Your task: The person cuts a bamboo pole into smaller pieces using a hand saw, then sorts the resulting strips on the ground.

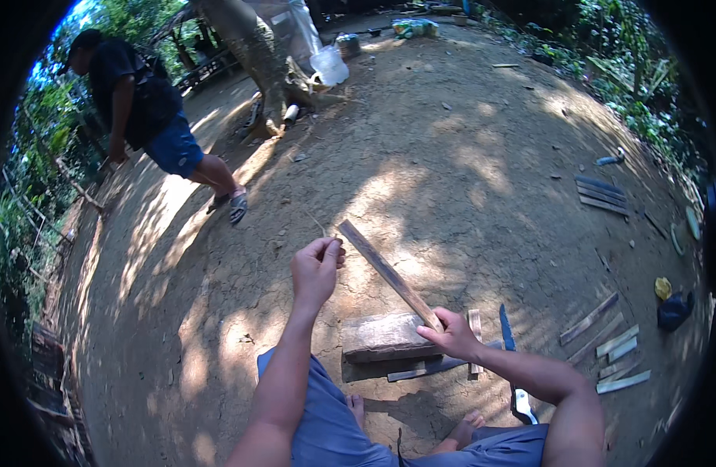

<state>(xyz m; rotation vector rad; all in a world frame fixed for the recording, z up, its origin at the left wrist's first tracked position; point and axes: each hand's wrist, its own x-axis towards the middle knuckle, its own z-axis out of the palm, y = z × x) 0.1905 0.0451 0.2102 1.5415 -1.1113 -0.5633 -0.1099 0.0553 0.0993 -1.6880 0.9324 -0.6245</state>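
Note:
My right hand [451, 335] grips the near end of a long, flat wooden slat [385, 270], which slants up and away to the left. To the left of the slat's far end, my left hand [316, 268] is closed in a pinch. A thin pale sliver [316, 223] sticks up from its fingers. Below the slat, a thick wooden block [383, 336] lies on the ground before my feet. Beside it are a dark strip [424, 369] and a short light strip [474, 323]. A handsaw [521, 403] with a blue blade and white handle rests by my right knee.
Several cut strips [624, 342] lie at the right, with a stack of dark slats [601, 194] farther off. A black bag [674, 313] sits near the right rim. At the far left a person [144, 101] walks near a tree [253, 54]. White plastic containers [330, 66] stand beside the trunk.

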